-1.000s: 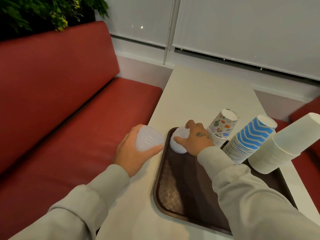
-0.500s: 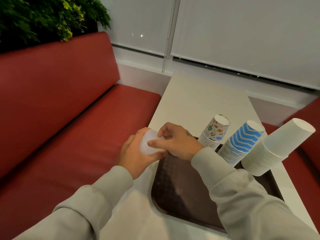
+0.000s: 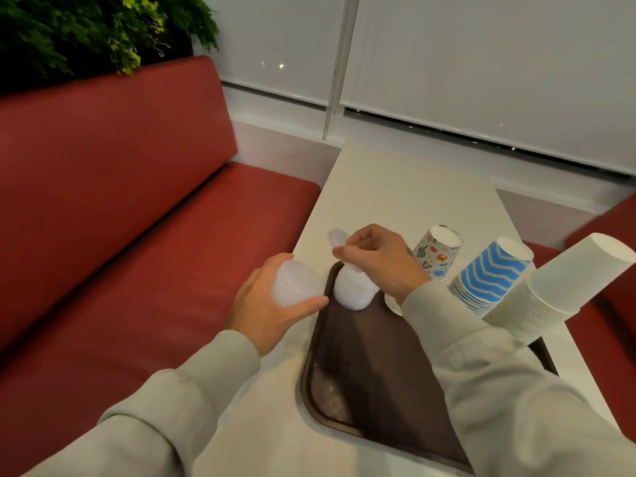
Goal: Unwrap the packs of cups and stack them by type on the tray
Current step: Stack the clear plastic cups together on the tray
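Right hand (image 3: 378, 261) lifted, cup (image 3: 335, 236) in its grip

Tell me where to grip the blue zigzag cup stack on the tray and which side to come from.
Grip the blue zigzag stack low, round its band of nested rims, probably from the near side, thumb front and fingers behind. It stands bottoms-up, so pulling the top cup would likely lift only that one; the printed stack and white stack crowd its sides.
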